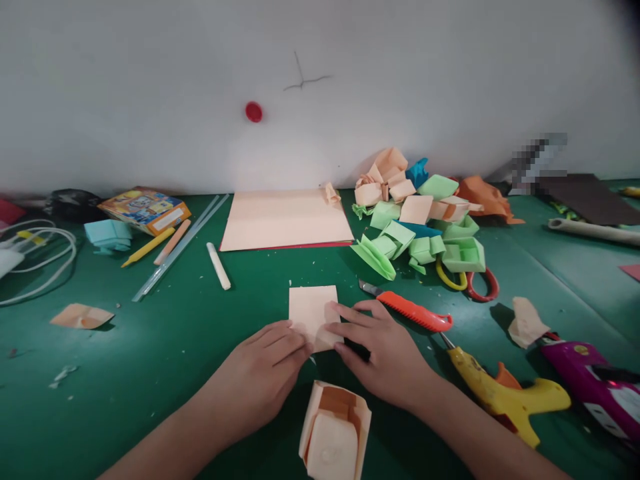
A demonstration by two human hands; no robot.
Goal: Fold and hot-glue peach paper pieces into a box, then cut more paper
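A small peach paper square (314, 308) lies on the green table between my hands. My left hand (273, 363) rests at its lower left corner, the fingers pressed together at the edge; whether they pinch the paper is hard to see. At the right edge, my right hand (383, 347) has its fingers spread, their tips touching the square. Just below my hands stands a folded peach paper box (334, 433), its front rounded. An orange utility knife (415, 310) with its blade out lies beyond my right hand.
Peach sheets (285, 220) lie by the wall, left of a heap of folded papers (400, 220) and scissors (485, 285). A yellow glue gun (505, 393) and purple power strip (590, 380) sit at right. Glue sticks (183, 247), crayons (149, 247) and a box (145, 208) lie left.
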